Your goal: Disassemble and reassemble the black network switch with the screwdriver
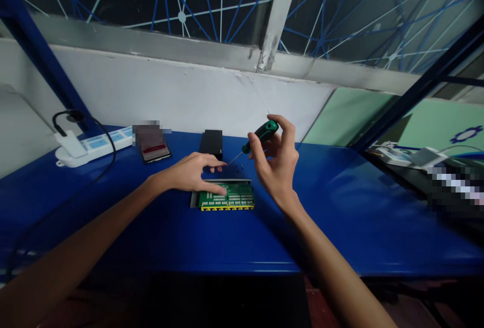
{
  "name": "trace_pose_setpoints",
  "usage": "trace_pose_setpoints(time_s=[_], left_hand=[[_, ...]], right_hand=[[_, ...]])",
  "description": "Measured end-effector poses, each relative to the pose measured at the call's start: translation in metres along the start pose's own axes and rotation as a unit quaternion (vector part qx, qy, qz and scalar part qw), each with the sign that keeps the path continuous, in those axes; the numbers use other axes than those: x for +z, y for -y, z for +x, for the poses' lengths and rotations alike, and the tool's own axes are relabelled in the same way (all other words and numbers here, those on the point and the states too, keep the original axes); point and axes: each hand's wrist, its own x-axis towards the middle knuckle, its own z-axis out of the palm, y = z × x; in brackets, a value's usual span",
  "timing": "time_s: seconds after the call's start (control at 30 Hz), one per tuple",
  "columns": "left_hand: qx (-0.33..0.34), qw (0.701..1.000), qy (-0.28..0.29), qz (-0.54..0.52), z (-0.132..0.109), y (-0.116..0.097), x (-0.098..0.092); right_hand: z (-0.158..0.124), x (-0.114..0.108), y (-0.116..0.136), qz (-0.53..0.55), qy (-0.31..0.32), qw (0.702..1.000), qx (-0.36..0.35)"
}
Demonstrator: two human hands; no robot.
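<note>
At centre of frame, on a blue table [351,217]: one green circuit board [242,198], yellow along the near edge, lying on or in a grey metal case [194,200], exact fit not clear; set squarely before the body, likely for equal reach from both sides. Right of centre: one green-and-black screwdriver [263,135], clamped between thumb and fingers of the right hand [279,159], handle raised and shaft slanting down-left, probably for fine control of the tip. Left of centre: one left hand [192,173], thumb and fingers spread apart, thumb over the board, fingertips just beside the screwdriver tip, perhaps for steadying or guiding; firm contact impossible to tell. Just beyond the board: a few small dark bits [242,166], too small to identify. Upper centre: one black box [212,140]. Upper left: one phone [155,152] and one white power strip [108,141], both well apart from the board, seemingly for free working room
</note>
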Motion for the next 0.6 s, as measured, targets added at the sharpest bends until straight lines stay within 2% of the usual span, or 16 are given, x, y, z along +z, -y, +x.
trace_pose_setpoints(time_s=[0.13,0.27,0.6], left_hand=[[-0.049,0.999,-0.003,0.004,0.0,0.016,0.001],[-0.06,0.998,0.013,0.03,-0.001,0.026,0.006],[-0.086,0.993,0.01,0.077,-0.001,0.022,0.005]], right_hand=[[-0.002,0.006,-0.009,-0.008,0.021,1.0,0.02],[-0.005,0.012,-0.018,-0.005,0.06,0.997,0.04],[-0.008,0.017,-0.024,0.029,0.106,0.992,0.067]])
